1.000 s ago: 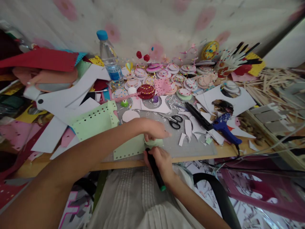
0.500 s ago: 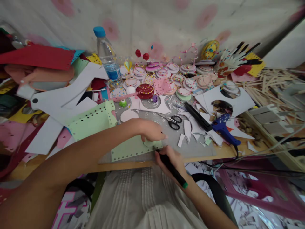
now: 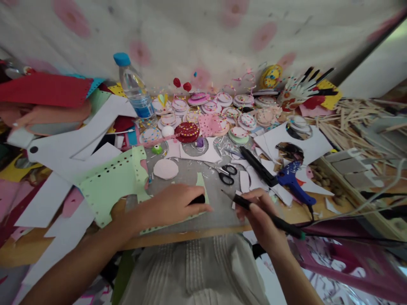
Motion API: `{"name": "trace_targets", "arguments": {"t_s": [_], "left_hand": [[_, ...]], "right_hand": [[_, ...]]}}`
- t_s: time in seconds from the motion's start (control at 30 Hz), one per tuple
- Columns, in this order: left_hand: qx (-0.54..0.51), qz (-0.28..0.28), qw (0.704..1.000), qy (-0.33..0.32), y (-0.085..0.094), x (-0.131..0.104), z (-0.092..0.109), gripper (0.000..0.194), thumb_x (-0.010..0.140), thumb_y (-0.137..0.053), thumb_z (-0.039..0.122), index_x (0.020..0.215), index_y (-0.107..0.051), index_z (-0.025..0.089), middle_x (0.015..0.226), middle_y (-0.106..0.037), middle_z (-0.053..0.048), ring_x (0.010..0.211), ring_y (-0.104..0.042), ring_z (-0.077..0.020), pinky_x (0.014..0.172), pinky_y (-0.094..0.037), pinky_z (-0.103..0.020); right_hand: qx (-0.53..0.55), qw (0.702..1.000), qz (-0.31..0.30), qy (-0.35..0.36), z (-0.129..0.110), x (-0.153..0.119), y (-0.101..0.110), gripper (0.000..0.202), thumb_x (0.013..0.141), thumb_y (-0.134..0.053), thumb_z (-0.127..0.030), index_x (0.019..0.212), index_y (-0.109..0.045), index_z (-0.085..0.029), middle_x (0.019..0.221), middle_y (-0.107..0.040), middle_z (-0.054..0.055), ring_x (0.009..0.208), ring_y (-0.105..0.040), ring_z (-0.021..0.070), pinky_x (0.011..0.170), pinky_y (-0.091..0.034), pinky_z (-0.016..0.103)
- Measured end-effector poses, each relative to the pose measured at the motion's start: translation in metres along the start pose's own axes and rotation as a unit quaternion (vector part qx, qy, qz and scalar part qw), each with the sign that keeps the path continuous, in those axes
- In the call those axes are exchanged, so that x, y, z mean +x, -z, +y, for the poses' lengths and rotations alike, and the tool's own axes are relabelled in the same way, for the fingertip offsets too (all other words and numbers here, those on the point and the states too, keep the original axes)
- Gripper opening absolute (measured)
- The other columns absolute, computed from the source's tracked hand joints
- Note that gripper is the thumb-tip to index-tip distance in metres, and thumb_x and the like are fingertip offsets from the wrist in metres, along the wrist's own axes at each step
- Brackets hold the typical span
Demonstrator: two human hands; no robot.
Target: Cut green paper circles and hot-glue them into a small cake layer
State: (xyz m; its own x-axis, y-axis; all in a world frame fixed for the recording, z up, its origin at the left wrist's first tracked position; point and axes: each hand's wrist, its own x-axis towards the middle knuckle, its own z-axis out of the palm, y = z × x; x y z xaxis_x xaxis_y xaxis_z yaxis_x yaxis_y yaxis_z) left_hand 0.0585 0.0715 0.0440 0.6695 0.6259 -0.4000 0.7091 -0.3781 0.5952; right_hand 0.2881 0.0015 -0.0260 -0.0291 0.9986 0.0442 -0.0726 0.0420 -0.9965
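Observation:
My right hand point(image 3: 259, 214) is closed round a black marker point(image 3: 273, 218) with a green end, its thin bare tip pointing left and held above the grey work surface point(image 3: 219, 207). My left hand point(image 3: 178, 201) is palm down over a piece of light green foam sheet point(image 3: 200, 182), mostly hidden beneath it. Between its thumb and fingers sits a small black piece that looks like the pen cap point(image 3: 198, 199). Beyond the hands lie a white round disc point(image 3: 165, 169) and black-handled scissors point(image 3: 227, 173).
A larger cut green foam sheet point(image 3: 111, 182) lies left. A water bottle point(image 3: 136, 89) stands at the back beside rows of small decorated hats point(image 3: 187, 132). A black utility knife point(image 3: 258, 166) and blue glue gun point(image 3: 295, 182) lie right, among white scraps and cables.
The right hand has lifted the marker off the green foam and moved it right. The left hand has moved left and nearer me, and the black piece now shows in it.

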Motion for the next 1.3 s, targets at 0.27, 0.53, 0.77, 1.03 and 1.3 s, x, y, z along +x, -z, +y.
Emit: {"name": "trace_targets", "arguments": {"t_s": [0.27, 0.53, 0.77, 1.03, 1.3], "left_hand": [[-0.025, -0.014, 1.0, -0.01, -0.006, -0.008, 0.014, 0.021, 0.096, -0.048, 0.035, 0.084, -0.053, 0.019, 0.08, -0.066, 0.001, 0.072, -0.063, -0.0169, 0.058, -0.036, -0.024], [0.176, 0.02, 0.977, -0.119, -0.019, 0.004, 0.02, 0.036, 0.101, -0.029, 0.038, 0.093, -0.057, 0.016, 0.074, -0.067, -0.006, 0.062, -0.067, -0.0257, 0.052, -0.038, -0.033], [0.096, -0.065, 0.985, -0.128, -0.011, 0.007, 0.02, 0.03, 0.099, -0.036, 0.037, 0.102, -0.057, 0.015, 0.084, -0.072, -0.009, 0.066, -0.069, -0.0252, 0.052, -0.042, -0.034], [0.062, -0.121, 0.985, -0.107, -0.017, 0.006, 0.025, 0.043, 0.094, -0.036, 0.05, 0.108, -0.059, 0.017, 0.086, -0.073, -0.013, 0.066, -0.069, -0.0295, 0.053, -0.045, -0.039], [0.18, 0.0, 0.984, 0.01, -0.004, 0.003, 0.03, 0.043, 0.095, -0.04, 0.049, 0.104, -0.063, 0.013, 0.089, -0.071, -0.013, 0.08, -0.068, -0.03, 0.065, -0.049, -0.039]], "right_hand": [[0.101, 0.983, -0.114, -0.104, -0.02, 0.013, -0.007, 0.016, 0.093, -0.054, -0.034, 0.086, -0.062, -0.022, 0.059, -0.057, -0.002, 0.047, -0.046, 0.0118, 0.045, -0.033, 0.023], [0.15, 0.977, -0.046, -0.142, -0.012, 0.015, -0.029, 0.019, 0.087, -0.052, -0.032, 0.071, -0.058, -0.022, 0.059, -0.049, -0.002, 0.043, -0.035, 0.0111, 0.038, -0.022, 0.023], [0.213, 0.973, -0.037, -0.081, -0.01, 0.015, -0.049, 0.019, 0.086, -0.044, -0.037, 0.071, -0.052, -0.026, 0.055, -0.045, -0.002, 0.039, -0.031, 0.0133, 0.037, -0.025, 0.025], [0.104, 0.995, -0.001, -0.004, -0.005, 0.004, -0.053, 0.03, 0.088, -0.034, -0.048, 0.068, -0.045, -0.028, 0.053, -0.045, 0.001, 0.041, -0.049, 0.0203, 0.034, -0.04, 0.032], [-0.065, 0.987, -0.147, -0.026, -0.004, 0.048, -0.031, 0.022, 0.087, -0.045, -0.027, 0.067, -0.053, -0.025, 0.058, -0.053, 0.001, 0.053, -0.056, 0.0192, 0.046, -0.047, 0.03]]}}
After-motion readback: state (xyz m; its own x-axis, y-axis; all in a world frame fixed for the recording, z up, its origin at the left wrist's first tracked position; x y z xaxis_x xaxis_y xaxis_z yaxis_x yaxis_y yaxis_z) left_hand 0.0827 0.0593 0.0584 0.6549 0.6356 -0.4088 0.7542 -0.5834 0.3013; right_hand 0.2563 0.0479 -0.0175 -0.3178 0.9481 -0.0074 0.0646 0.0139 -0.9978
